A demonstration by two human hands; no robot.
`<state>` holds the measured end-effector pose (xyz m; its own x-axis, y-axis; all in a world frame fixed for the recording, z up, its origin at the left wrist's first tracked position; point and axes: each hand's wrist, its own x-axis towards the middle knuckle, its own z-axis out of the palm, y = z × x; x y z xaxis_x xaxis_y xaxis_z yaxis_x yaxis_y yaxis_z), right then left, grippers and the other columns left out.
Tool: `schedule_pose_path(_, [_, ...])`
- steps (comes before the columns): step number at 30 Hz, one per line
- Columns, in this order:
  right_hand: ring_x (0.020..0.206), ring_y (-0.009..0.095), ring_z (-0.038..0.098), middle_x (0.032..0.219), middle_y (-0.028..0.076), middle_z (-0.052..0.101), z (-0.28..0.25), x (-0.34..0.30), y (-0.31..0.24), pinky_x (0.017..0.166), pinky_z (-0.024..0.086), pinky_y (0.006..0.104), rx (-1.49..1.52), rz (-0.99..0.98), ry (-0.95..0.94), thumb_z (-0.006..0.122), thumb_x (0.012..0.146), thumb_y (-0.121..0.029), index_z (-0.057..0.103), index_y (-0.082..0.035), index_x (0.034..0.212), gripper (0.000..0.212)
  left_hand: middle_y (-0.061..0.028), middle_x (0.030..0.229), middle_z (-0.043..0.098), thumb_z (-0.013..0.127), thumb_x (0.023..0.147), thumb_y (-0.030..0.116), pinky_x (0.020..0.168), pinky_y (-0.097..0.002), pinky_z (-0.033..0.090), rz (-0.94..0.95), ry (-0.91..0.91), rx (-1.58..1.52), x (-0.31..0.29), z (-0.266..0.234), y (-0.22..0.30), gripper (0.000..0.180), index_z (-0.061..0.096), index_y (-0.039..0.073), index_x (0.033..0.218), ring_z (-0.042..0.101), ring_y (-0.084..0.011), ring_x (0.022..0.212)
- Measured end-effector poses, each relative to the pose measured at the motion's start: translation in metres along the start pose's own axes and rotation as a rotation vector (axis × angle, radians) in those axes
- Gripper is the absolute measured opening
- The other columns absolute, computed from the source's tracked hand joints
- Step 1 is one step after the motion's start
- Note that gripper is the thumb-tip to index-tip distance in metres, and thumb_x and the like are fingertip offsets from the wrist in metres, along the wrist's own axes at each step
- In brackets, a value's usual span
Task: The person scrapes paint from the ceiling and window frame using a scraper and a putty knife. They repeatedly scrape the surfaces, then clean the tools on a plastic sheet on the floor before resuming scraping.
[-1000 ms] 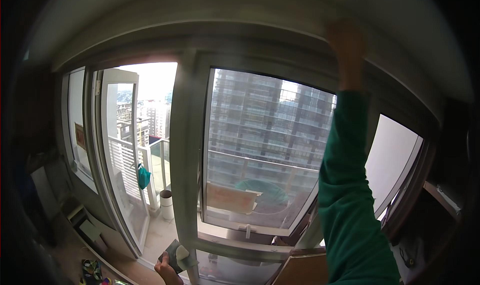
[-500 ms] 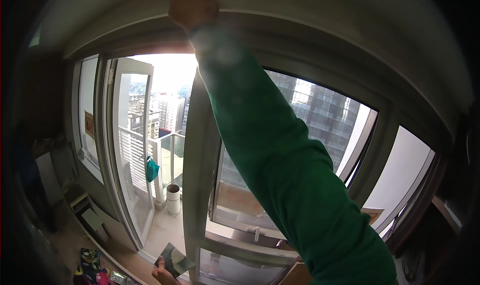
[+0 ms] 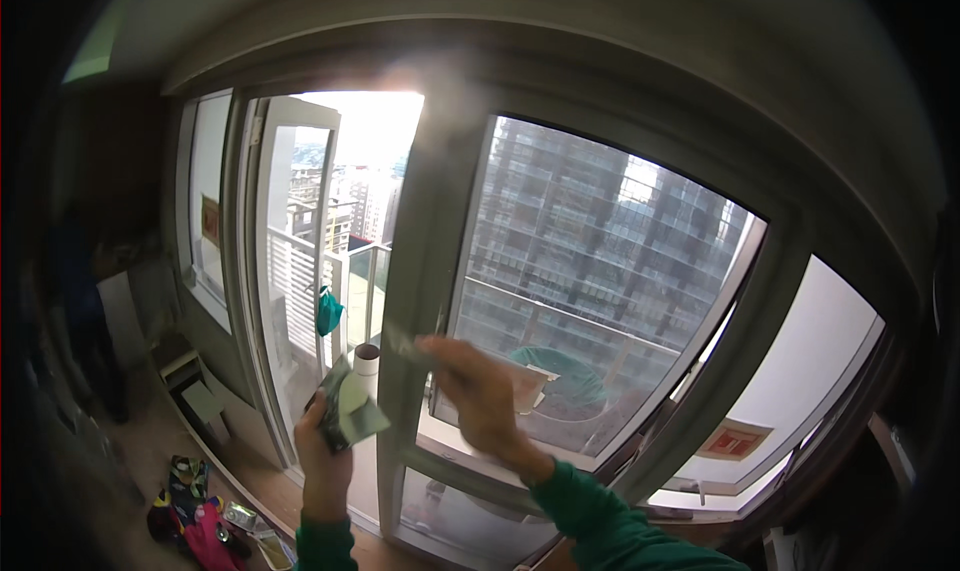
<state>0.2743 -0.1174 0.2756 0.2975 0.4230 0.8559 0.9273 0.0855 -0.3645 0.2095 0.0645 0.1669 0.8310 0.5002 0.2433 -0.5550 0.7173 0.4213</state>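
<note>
Low in the middle, my left hand grips a thin dark plate by its edge. A pale, smooth patch of paste-like stuff lies on the plate. My right hand, in a green sleeve, is beside it, its fingers closed on a thin flat blade-like tool. The tool is smeared by motion, and its exact kind cannot be made out. It points toward the plate, with a gap between them. Behind both hands stands the wide grey window post.
A glazed door stands open to a balcony with a white cylindrical bin and a teal bag. To the right is a large window. Colourful cloth items lie on the floor, lower left. A person stands at the dim far left.
My right hand has come down from the wall above the window to beside the plate. My left hand has raised the plate, and the view has shifted a little.
</note>
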Motion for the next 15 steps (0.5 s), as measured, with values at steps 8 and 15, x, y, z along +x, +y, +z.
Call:
schedule_pose_path(8, [0.127, 0.033, 0.045, 0.134, 0.017, 0.042, -0.019, -0.038, 0.008, 0.105, 0.040, 0.0393, -0.084, 0.077, 0.006, 0.056, 0.082, 0.014, 0.061, -0.009, 0.123, 0.048, -0.0112, 0.105, 0.064, 0.042, 0.101, 0.025, 0.091, -0.0390, 0.050, -0.201, -0.072, -0.162, 0.025, 0.072, -0.047, 0.032, 0.055, 0.001, 0.117, 0.063, -0.0236, 0.099])
schedule_pose_path(15, [0.119, 0.036, 0.050, 0.135, 0.020, 0.043, -0.101, -0.047, 0.025, 0.096, 0.047, 0.0406, -0.563, -0.015, -0.529, 0.052, 0.082, 0.008, 0.061, -0.019, 0.125, 0.052, -0.0140, 0.110, 0.063, 0.042, 0.101, 0.023, 0.092, -0.0390, 0.050, -0.157, -0.115, -0.101, 0.009, 0.087, -0.019, 0.034, 0.054, -0.003, 0.119, 0.063, -0.0241, 0.102])
